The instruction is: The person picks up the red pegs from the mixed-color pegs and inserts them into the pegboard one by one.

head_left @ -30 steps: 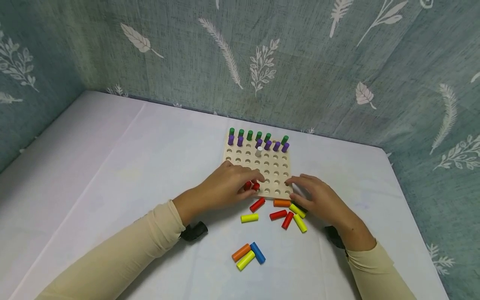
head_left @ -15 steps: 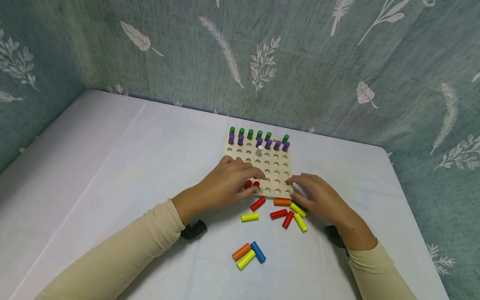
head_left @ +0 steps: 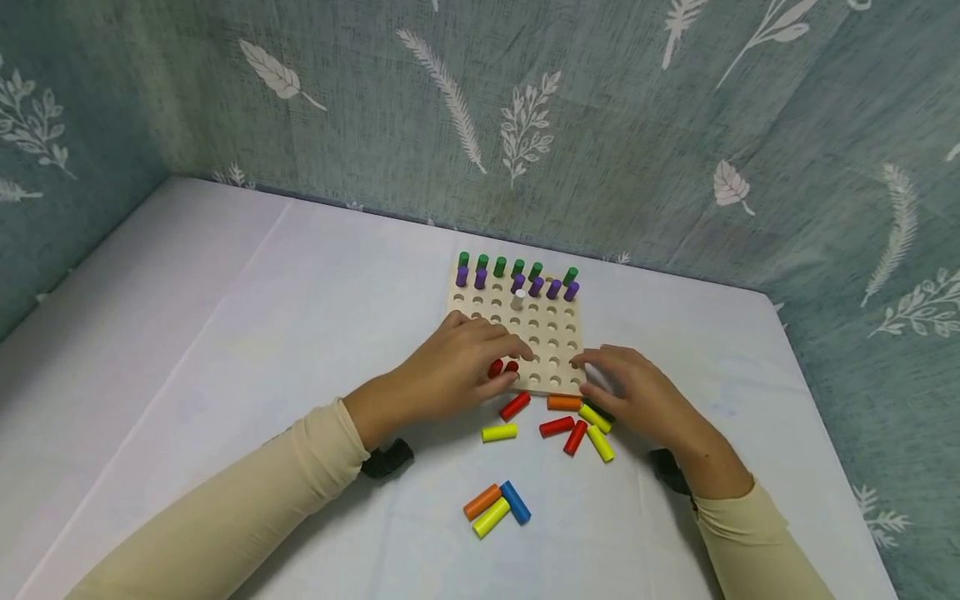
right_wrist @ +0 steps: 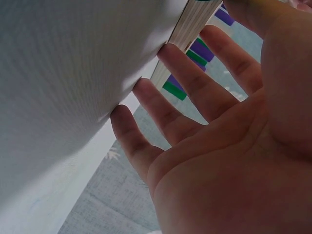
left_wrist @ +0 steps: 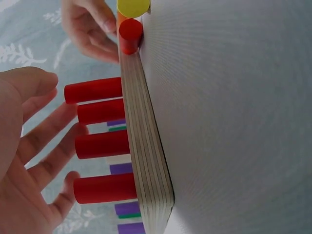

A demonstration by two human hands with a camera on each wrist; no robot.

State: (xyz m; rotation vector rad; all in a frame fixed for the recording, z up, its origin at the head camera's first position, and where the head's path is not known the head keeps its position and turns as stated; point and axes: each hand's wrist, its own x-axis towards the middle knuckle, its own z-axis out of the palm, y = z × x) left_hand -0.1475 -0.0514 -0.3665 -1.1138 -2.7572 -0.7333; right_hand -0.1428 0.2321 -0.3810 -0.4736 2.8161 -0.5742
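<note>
A wooden pegboard [head_left: 542,332] lies at the middle of the table. My left hand [head_left: 461,367] hovers over its near left part, fingers spread in a loose curve. Several red pegs [left_wrist: 102,189] stand upright along the near edge, close to these fingertips in the left wrist view; whether any finger touches them I cannot tell. Nothing is pinched in that hand. At the board's right edge, my right hand [head_left: 637,396] holds nothing. Its fingertips [right_wrist: 124,114] rest on the table, the index finger by the board's side. The palm hides some of the left pegs from the head view.
Green pegs [head_left: 500,267] fill most of the back row, purple pegs [head_left: 536,287] the row before it. One white peg [head_left: 518,299] stands nearer. Loose red, yellow and orange pegs [head_left: 564,403] lie before the board. Closer still are an orange, a yellow and a blue peg [head_left: 516,502].
My left thumb and index finger have shifted slightly right, a little away from the red pegs. The right hand and the loose pegs stay in place.
</note>
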